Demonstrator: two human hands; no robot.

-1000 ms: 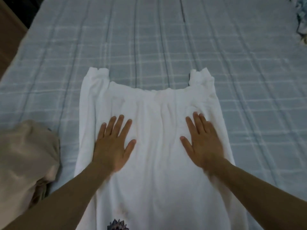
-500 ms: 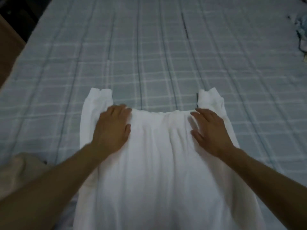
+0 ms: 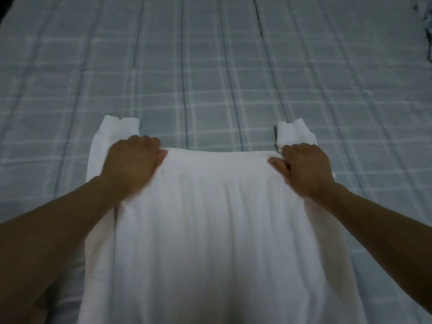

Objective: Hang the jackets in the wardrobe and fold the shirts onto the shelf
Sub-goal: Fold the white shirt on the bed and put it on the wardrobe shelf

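I am in the folding step of the task, working on one white shirt (image 3: pixel 210 230) that lies flat on the bed (image 3: pixel 210 66), its near end running off the bed's near edge of view and its far hem across the middle of the plaid sheet. My left hand (image 3: pixel 131 162) grips the far hem at its left corner, fingers curled over the edge. My right hand (image 3: pixel 306 169) pinches the same hem at its right corner, thumb and curled fingers closed on the cloth. Both sleeves are already turned in along the sides; their cuffs (image 3: pixel 121 125) project just past the hem toward the head of the bed. Judged from this grip, the next move calls for lifting both corners together and drawing the hem evenly toward me, keeping the edge taut and level so the sleeves do not slip out. No brand, label or writing is legible anywhere on the shirt or the sheet.
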